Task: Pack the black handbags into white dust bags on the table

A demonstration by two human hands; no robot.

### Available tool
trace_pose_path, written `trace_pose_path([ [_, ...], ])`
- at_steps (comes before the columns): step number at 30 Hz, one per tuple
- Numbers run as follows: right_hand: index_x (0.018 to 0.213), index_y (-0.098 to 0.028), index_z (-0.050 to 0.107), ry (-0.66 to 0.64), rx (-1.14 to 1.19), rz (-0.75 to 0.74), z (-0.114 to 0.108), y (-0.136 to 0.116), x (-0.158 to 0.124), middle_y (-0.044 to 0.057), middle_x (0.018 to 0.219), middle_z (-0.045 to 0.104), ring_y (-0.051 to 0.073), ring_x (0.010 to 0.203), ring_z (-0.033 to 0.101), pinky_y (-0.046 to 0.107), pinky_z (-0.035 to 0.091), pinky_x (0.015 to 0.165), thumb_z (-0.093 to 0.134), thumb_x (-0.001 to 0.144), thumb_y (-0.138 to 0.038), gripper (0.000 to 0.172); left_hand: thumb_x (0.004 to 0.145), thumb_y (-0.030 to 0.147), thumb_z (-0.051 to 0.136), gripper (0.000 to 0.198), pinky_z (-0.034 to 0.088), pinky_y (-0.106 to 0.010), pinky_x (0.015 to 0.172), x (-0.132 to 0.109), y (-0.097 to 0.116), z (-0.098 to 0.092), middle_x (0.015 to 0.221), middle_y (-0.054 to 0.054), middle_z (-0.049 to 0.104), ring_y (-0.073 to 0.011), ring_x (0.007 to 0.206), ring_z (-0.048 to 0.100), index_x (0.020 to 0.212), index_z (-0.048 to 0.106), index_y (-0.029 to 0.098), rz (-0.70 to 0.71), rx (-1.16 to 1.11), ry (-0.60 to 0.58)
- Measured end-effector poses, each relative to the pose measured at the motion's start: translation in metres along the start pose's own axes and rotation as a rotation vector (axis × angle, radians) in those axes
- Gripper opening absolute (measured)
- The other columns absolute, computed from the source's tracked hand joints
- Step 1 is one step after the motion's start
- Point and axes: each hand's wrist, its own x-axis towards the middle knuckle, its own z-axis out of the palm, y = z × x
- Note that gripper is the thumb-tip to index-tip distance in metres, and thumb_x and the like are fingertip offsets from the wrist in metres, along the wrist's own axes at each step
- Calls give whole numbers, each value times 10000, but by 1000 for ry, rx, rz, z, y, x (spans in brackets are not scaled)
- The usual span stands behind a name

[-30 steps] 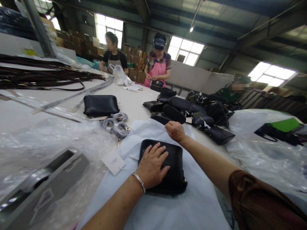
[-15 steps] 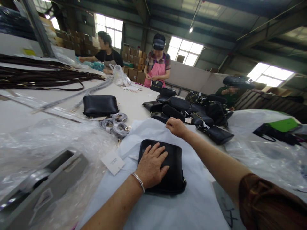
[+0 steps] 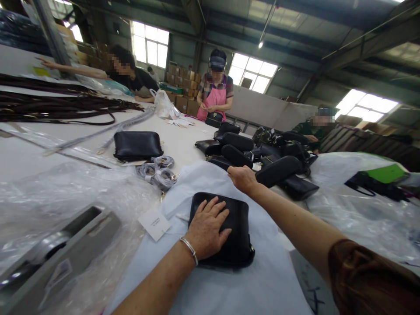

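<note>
A black leather bag point(image 3: 234, 236) lies on a white sheet point(image 3: 249, 284) spread on the table in front of me. My left hand point(image 3: 206, 227), with a silver bangle on the wrist, presses flat on the bag's top with its fingers spread. My right hand point(image 3: 242, 178) reaches past the bag to the sheet's far edge, where its fingers curl down over the paper. A white tag point(image 3: 154, 223) lies just left of the bag.
A pile of black bags point(image 3: 262, 157) sits right behind my right hand, and another black bag point(image 3: 138, 145) with wrapped straps point(image 3: 159, 173) lies to the left. Crumpled clear plastic point(image 3: 65, 205) covers the near left. Three people work at the table's far side.
My hands have hardly moved. A long black bag in the pile now lies tilted close to my right hand. The person at the far left has leaned over and stretched an arm out leftward.
</note>
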Motion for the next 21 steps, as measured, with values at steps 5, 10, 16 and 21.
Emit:
trace_pose_path([
  [5, 1206, -190, 642, 81, 206, 40, 12, 5, 2, 83, 1017, 771, 233, 932, 712, 311, 457, 810, 626, 950, -275, 270, 941, 453, 597, 516, 231, -571, 1239, 0, 1, -2, 1547, -57, 509, -314, 1501, 331, 1412, 572, 243, -1, -10, -1],
  [10, 1119, -161, 709, 88, 388, -123, 21, 25, 2, 98, 1081, 757, 214, 988, 700, 308, 501, 893, 619, 875, -102, 267, 935, 432, 608, 516, 237, -576, 1236, 0, 1, -2, 1546, -61, 510, -317, 1500, 332, 1411, 573, 239, -2, -15, -1],
  [16, 919, -183, 759, 8, 552, -268, 23, 27, -5, 51, 947, 762, 171, 857, 704, 272, 536, 827, 582, 816, -68, 235, 935, 441, 606, 518, 244, -581, 1234, 0, 1, -1, 1543, -62, 513, -318, 1498, 337, 1411, 575, 240, 0, -7, 5],
  [21, 1268, -181, 679, -82, 483, -154, 26, 15, -2, 91, 1146, 743, 235, 1036, 694, 323, 515, 936, 708, 799, -245, 474, 941, 451, 595, 513, 238, -583, 1236, 0, 1, -1, 1553, -53, 503, -314, 1505, 327, 1412, 571, 248, 0, 1, 0],
])
